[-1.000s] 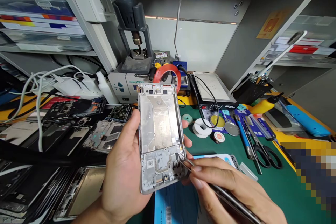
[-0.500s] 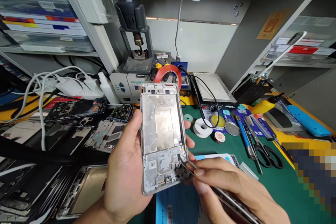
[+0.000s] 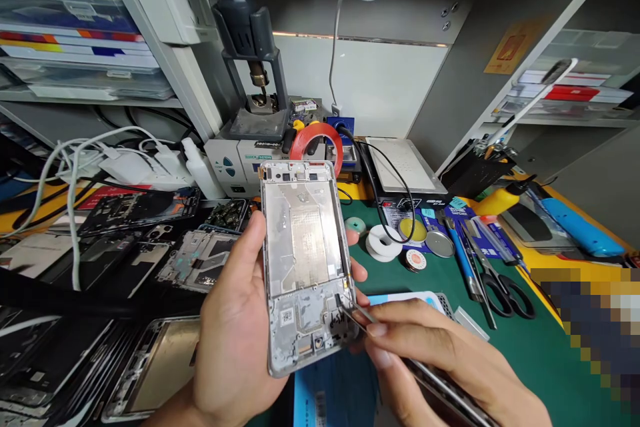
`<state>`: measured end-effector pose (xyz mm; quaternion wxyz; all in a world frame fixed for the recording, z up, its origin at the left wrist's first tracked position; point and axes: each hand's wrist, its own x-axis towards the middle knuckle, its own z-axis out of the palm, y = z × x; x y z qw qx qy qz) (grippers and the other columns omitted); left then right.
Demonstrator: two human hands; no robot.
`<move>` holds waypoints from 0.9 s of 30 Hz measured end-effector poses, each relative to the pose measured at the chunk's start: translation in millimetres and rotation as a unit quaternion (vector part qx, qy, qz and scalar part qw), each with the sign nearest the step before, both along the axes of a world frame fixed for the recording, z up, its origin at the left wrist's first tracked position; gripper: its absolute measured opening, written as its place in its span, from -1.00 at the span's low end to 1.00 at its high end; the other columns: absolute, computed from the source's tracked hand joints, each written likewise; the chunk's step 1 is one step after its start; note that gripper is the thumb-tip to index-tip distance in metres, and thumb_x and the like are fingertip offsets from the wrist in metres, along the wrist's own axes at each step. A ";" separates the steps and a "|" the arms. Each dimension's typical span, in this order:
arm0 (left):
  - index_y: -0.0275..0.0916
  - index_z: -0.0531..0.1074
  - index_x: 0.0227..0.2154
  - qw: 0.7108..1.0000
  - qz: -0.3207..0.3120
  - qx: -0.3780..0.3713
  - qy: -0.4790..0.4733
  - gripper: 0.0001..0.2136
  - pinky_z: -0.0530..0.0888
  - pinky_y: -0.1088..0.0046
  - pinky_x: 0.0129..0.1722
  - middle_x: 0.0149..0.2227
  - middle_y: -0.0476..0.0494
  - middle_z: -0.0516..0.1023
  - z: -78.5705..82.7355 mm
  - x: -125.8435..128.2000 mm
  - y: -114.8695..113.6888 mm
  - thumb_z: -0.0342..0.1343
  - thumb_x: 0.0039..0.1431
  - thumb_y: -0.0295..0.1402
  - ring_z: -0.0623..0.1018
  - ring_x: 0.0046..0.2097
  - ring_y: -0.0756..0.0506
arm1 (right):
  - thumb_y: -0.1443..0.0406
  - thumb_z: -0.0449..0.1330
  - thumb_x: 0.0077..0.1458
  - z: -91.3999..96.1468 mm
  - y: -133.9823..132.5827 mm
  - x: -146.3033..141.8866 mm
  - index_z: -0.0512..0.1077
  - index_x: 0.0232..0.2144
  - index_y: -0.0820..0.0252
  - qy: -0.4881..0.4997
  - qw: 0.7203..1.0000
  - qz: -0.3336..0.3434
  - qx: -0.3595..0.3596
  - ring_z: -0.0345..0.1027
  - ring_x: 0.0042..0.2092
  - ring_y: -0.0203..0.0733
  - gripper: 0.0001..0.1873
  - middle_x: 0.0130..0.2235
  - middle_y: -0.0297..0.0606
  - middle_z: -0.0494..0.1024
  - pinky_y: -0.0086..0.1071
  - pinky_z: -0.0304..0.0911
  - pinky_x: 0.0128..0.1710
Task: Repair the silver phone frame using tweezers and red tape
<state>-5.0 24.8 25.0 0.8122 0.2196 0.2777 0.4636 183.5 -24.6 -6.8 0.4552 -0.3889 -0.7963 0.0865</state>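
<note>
- Where the left hand [image 3: 235, 327] supports the phone frame [image 3: 306, 230], the thumb presses the near-left edge and the fingertips wrap the right edge, a closed grip that leaves the whole inner face uncovered
- The phone frame is raised above the work surface in the middle of the view, tilted with its inner face toward the head camera, presumably for a direct line of sight to its small parts
- The right hand [image 3: 450, 353] grips the tweezers [image 3: 440, 387] between thumb and fingers, pen-fashion, a hold that probably serves fine control
- The tweezers' tips are at the lower right of the frame, beside a small dark patch [image 3: 337, 299]; whether they touch the surface or pinch anything cannot be told
- The blue packet [image 3: 330, 387] lies beneath the frame on the green mat [image 3: 517, 363], partly covered by both hands
- The white spool [image 3: 384, 253], the scissors [image 3: 520, 301] and the blue-handled knife [image 3: 462, 260] lie on the right side of the mat, likely to be within reach of the right hand
- A second frame [image 3: 160, 363] and other phone parts [image 3: 55, 360] lie at the left, apart from the tools, which suggests sorting by kind
</note>
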 end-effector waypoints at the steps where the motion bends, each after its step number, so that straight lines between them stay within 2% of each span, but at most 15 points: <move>1: -0.25 0.63 -0.04 1.000 -0.002 0.001 -0.001 -0.27 0.62 0.25 -0.25 -0.26 -0.34 0.69 0.3 0.0 0.2 -0.34 0.35 0.15 0.67 -0.29 -0.26 | 0.51 0.29 0.12 0.8 0.0 -0.4 0.53 -0.16 0.15 0.000 1.000 0.002 0.000 0.68 -0.23 -0.28 -0.74 -0.23 -0.27 0.72 -0.64 0.55 -0.20; 6: -0.28 0.62 -0.03 1.000 -0.004 -0.002 -0.007 -0.27 0.61 0.27 -0.25 -0.27 -0.37 0.70 1.0 0.0 -0.9 -0.30 0.33 0.18 0.67 -0.29 -0.26 | 0.49 0.30 0.12 2.0 0.0 -2.1 0.52 -0.15 0.13 -0.002 1.000 -0.005 -0.006 0.67 -0.19 -0.33 -0.74 -0.20 -0.31 0.71 -0.67 0.51 -0.11; 10: -0.29 0.63 -0.06 1.000 0.005 -0.006 -0.005 -0.28 0.60 0.29 -0.26 -0.29 -0.35 0.70 1.1 1.3 -2.4 -0.26 0.33 0.18 0.67 -0.30 -0.24 | 0.48 0.31 0.10 3.2 1.7 -4.8 0.53 -0.17 0.15 0.008 1.000 -0.006 -0.005 0.66 -0.22 -0.38 -0.76 -0.23 -0.33 0.71 -0.71 0.49 -0.13; 15: -0.24 0.65 -0.10 1.000 0.021 -0.002 0.001 -0.30 0.61 0.31 -0.27 -0.31 -0.33 0.69 -0.7 2.7 -1.2 -0.26 0.34 0.18 0.66 -0.32 -0.21 | 0.51 0.31 0.08 3.5 3.0 -7.8 0.55 -0.22 0.18 0.025 1.000 -0.016 0.008 0.66 -0.29 -0.37 -0.78 -0.27 -0.32 0.72 -0.72 0.50 -0.23; 22: -0.18 0.67 -0.12 1.000 0.013 0.009 -0.017 -0.32 0.62 0.31 -0.26 -0.34 -0.27 0.66 -2.1 2.9 -1.7 -0.26 0.34 0.16 0.63 -0.33 -0.18 | 0.52 0.32 0.09 1.2 1.8 -2.8 0.54 -0.15 0.16 0.002 1.000 0.000 -0.001 0.68 -0.22 -0.30 -0.71 -0.21 -0.28 0.73 -0.66 0.53 -0.15; 27: -0.16 0.65 -0.07 0.999 0.008 0.006 -0.040 -0.33 0.60 0.33 -0.38 -0.34 -0.26 0.66 -2.3 2.8 -1.0 -0.28 0.36 0.16 0.63 -0.35 -0.18 | 0.44 0.33 0.13 0.6 1.5 -11.6 0.57 -0.22 0.07 0.057 0.996 -0.059 -0.029 0.67 -0.27 -0.32 -0.81 -0.28 -0.39 0.72 -0.69 0.53 -0.22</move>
